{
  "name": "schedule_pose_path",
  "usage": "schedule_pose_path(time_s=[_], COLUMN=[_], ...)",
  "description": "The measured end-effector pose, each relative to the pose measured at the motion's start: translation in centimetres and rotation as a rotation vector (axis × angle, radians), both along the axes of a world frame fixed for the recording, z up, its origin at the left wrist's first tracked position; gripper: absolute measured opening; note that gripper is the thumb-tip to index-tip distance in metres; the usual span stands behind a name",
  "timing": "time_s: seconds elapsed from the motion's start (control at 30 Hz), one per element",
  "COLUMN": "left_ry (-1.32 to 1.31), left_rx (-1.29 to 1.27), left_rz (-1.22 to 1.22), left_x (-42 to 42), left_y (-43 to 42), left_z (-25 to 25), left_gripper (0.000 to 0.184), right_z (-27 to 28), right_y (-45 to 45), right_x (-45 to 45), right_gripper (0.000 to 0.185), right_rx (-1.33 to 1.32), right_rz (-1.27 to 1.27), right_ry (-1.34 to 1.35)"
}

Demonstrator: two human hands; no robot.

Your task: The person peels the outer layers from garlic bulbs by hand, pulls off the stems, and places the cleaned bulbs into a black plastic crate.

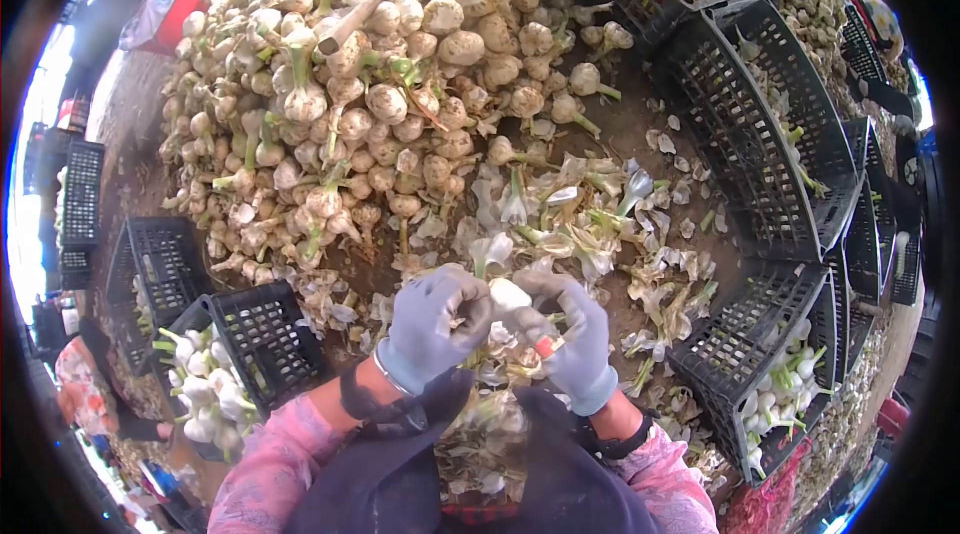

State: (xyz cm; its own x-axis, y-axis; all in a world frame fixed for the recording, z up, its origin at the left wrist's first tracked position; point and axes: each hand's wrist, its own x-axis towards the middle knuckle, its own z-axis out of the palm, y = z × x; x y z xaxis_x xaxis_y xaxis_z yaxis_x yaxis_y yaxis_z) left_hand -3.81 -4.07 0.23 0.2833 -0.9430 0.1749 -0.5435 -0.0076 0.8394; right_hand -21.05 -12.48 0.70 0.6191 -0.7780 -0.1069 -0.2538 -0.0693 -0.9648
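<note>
A peeled white garlic bulb (pixel 510 294) sits between my gloved hands, above the litter of skins. My right hand (pixel 575 334) is closed round the bulb's side and stem end; a small red-orange thing (pixel 545 346) shows at its fingers, too small to name. With thumb and fingers pinched together, my left hand (pixel 432 322) is right beside the bulb, and a tan scrap of garlic skin (pixel 457 322) shows in the pinch. The glove hides where its fingertips meet the bulb. Loose skins and cut stalks (pixel 590 234) lie beyond my hands.
A large heap of unpeeled garlic (pixel 400 84) rises in front. Black crates with cleaned garlic stand at left (pixel 265 344) and right (pixel 745 334); another crate (pixel 760 114) is behind. A wooden-handled tool (pixel 350 24) rests on the heap. Another person's floral sleeve (pixel 85 384) shows at far left.
</note>
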Motion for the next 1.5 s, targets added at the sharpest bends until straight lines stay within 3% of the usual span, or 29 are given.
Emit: schedule_pose_path(time_s=[0.03,0.13,0.17,0.27,0.33,0.4,0.43,0.5,0.53,0.6,0.7,0.8,0.87,0.93,1.0,1.07,1.13,1.17,1.2,1.27,1.37,1.5], left_ry=[0.013,0.139,0.197,0.869,0.983,1.166,1.082,0.915,0.623,0.256,0.659,1.147,1.394,1.465,1.373,0.908,0.343,0.304,0.079,0.079,-0.142,-0.140], left_rx=[0.019,0.123,0.164,0.366,0.250,0.231,0.213,0.180,0.173,0.076,0.320,0.313,0.155,0.096,-0.022,-0.059,0.029,0.075,-0.038,-0.056,-0.197,-0.137], left_rz=[0.015,0.079,0.104,0.344,0.352,0.395,0.353,0.267,0.073,-0.014,0.117,0.216,0.168,0.294,0.395,0.212,0.124,0.078,-0.016,0.019,-0.013,-0.012], left_x=[0.2,0.1,0.0,0.4,1.3,1.8,1.4,0.1,0.9,1.5,0.6,0.2,0.8,1.5,2.0,2.9,1.4,1.0,1.1,0.4,0.3,0.1], left_y=[0.0,0.3,0.3,0.5,0.6,0.8,0.5,0.0,0.7,0.4,0.6,0.7,0.6,0.4,0.0,1.7,0.3,0.1,-0.4,0.0,0.0,-0.2], left_z=[0.3,0.4,0.3,-0.2,-0.6,-0.2,0.3,1.2,-0.2,0.0,1.1,0.7,-0.1,0.5,1.1,-1.9,0.4,0.5,0.7,-0.3,-0.8,0.1], left_gripper=[0.016,0.008,0.005,0.007,0.015,0.012,0.012,0.014,0.018,0.013,0.007,0.008,0.018,0.021,0.023,0.023,0.023,0.035,0.040,0.036,0.033,0.025], right_z=[-0.3,-1.5,-1.6,-1.7,-1.7,-1.2,-1.1,-1.3,-1.4,-1.4,-1.4,-2.2,-3.6,-5.6,-6.2,-5.8,-5.5,-4.6,-4.1,-3.9,-3.9,-3.6], right_y=[0.1,0.4,0.4,0.4,0.3,0.2,0.2,-0.1,-0.1,-0.1,0.0,0.5,1.0,1.6,0.9,1.0,1.0,1.2,1.3,1.3,1.2,1.5], right_x=[0.1,0.4,0.3,0.0,-0.2,-0.2,-0.3,-0.3,-0.2,-0.2,-0.1,0.1,0.1,-0.3,-0.9,-0.6,-0.6,-0.4,-0.2,-0.2,-0.3,-0.2], right_gripper=[0.039,0.039,0.040,0.041,0.043,0.044,0.045,0.046,0.047,0.049,0.056,0.065,0.071,0.077,0.081,0.080,0.068,0.065,0.061,0.053,0.051,0.052], right_rx=[0.147,-0.042,0.034,0.233,0.323,0.486,0.568,0.377,0.282,0.560,0.930,1.142,1.213,1.260,1.327,1.258,1.215,1.175,1.132,1.045,0.916,0.799], right_rz=[0.016,0.071,0.066,0.061,0.073,0.042,0.024,0.090,0.124,0.105,0.053,0.013,-0.006,-0.026,0.034,-0.031,-0.027,-0.053,-0.080,-0.075,-0.060,-0.089], right_ry=[-0.019,-0.038,-0.068,-0.141,-0.162,-0.210,-0.233,-0.190,-0.169,-0.246,-0.399,-0.636,-0.794,-0.930,-0.943,-0.896,-0.848,-0.764,-0.682,-0.677,-0.657,-0.537])
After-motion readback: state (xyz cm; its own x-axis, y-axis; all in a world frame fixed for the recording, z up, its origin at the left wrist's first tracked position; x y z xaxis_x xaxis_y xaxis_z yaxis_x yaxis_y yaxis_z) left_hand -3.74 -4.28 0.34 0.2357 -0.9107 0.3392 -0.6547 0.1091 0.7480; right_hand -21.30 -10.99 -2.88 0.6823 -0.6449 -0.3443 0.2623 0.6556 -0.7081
